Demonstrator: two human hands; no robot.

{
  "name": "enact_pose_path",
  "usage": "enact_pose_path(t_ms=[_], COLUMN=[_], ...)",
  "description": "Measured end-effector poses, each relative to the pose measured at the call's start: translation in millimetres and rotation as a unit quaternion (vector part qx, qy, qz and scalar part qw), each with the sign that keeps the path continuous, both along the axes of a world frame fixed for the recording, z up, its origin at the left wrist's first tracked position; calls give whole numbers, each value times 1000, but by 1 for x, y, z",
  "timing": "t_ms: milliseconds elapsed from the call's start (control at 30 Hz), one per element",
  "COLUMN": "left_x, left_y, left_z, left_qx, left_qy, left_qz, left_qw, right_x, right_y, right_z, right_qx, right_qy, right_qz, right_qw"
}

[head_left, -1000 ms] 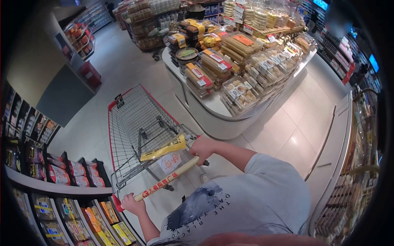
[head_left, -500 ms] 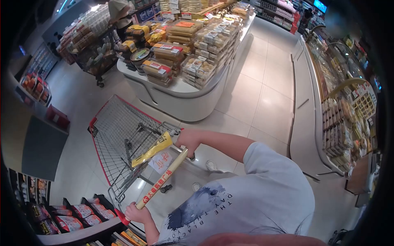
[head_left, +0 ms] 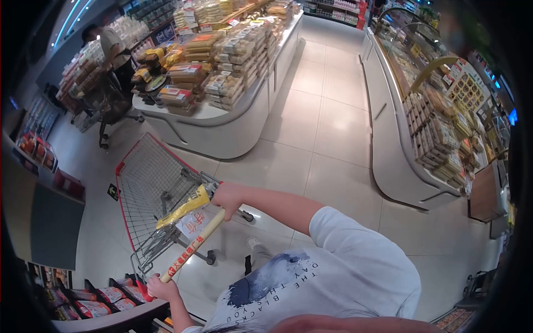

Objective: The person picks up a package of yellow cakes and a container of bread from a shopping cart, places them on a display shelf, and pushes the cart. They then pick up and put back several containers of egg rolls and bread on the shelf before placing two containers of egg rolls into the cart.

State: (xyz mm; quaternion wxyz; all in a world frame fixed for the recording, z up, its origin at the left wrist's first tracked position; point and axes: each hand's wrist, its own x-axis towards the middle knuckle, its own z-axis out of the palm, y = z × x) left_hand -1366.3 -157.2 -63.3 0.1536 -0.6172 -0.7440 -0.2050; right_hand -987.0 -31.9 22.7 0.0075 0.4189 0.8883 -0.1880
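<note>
Here the right hand (head_left: 227, 197) reaches beyond the left hand (head_left: 162, 289); both hands' fingers (head_left: 228, 211) grip the cart handle (head_left: 195, 246).

A floor arrow (head_left: 113, 192) (beside the cart (head_left: 145, 173)) has appeared.

Hands (head_left: 227, 198) (head_left: 162, 287) seemingly around cart handle (head_left: 194, 246)

Right arm (head_left: 272, 207) extended forward from the shoulder, with the right hand (head_left: 226, 198) curled in a grip. Left forearm (head_left: 179, 312) partly visible, the left hand (head_left: 162, 288) likewise curled. The two hands are well apart.
</note>
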Motion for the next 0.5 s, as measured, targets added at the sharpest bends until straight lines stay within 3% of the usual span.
enact_pose_path(t_ms=[367, 500], left_x=[7, 25], left_y=[-90, -127], left_z=[-3, 36], left_qx=[-32, 13], left_qy=[26, 59], left_qz=[-63, -106], left_qw=[997, 993], right_x=[29, 39], right_y=[-139, -191], right_z=[-8, 11], right_qx=[8, 5], right_qy=[13, 22], right_qz=[-46, -80], right_qw=[999, 997])
